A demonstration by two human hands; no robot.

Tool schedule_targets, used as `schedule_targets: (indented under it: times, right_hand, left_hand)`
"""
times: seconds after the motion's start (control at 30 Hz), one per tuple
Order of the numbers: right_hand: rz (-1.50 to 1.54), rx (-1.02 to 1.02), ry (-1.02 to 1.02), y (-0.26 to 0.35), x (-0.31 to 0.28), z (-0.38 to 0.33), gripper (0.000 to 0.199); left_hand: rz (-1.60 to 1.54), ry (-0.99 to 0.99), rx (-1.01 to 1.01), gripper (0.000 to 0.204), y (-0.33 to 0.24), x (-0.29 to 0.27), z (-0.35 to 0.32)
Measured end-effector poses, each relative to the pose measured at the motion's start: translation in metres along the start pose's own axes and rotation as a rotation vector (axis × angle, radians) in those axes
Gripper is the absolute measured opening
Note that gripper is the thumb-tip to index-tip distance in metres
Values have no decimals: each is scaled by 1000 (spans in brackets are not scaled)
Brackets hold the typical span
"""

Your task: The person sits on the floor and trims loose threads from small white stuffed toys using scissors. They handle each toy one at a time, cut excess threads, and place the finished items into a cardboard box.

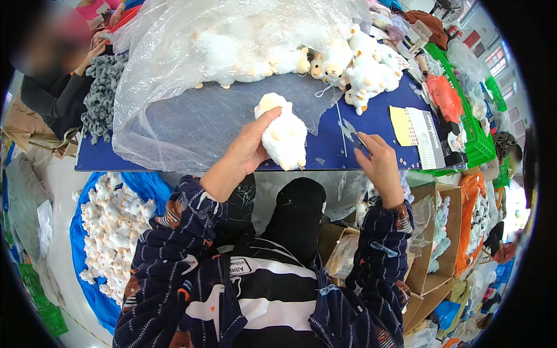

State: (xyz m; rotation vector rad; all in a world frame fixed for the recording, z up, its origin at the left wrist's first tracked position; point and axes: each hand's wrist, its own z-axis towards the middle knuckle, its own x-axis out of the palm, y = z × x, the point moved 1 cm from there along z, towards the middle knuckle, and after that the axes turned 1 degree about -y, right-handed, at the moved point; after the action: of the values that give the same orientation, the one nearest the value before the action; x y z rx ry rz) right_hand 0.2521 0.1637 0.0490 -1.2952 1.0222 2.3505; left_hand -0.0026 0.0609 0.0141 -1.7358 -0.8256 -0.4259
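My left hand (pixel 250 146) is closed round a white plush toy (pixel 284 138) with small cream patches, held upright at the front edge of the blue table (pixel 226 116). To its right, my right hand (pixel 378 161) grips a small pair of metal scissors (pixel 350 132), their blades pointing up and away from me. The scissors are apart from the toy. Beyond them lies a heap of similar white plush toys (pixel 371 72), some with faces and ears showing, and part of the heap sits under a clear plastic sheet (pixel 156 75).
A blue bag (pixel 75 232) full of white plush pieces stands on the floor at left. Grey fluffy pieces (pixel 105 93) hang over the table's left end, near another person. At right are a notepad (pixel 426 139), a green crate (pixel 478 139) and cardboard boxes (pixel 426 267).
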Motion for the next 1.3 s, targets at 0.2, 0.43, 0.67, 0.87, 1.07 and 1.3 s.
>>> schedule_targets:
  times: [0.2,0.43,0.67,0.87,1.07,1.3]
  right_hand:
    - [-87,-13,-44,0,12,1,27]
    - [526,-66,-66,80,41,22,22]
    - [533,-159,-47,81,57,17,15]
    - [822,256,-91,62,55,-4,20]
    - [1088,279,-38,87,68,8,19]
    - [1132,276,-122,90,83,0,19]
  left_hand:
    - [-18,12,-25,51,0,1,5]
    - [6,12,-5,50,4,-5,9]
    - [216,16,200,45,-2,-8,0]
    - [716,51,669,46,-6,-9,-22]
    - [1253,50,949,58,2,-7,-33]
    - [829,66,817,41,-1,-16,-56]
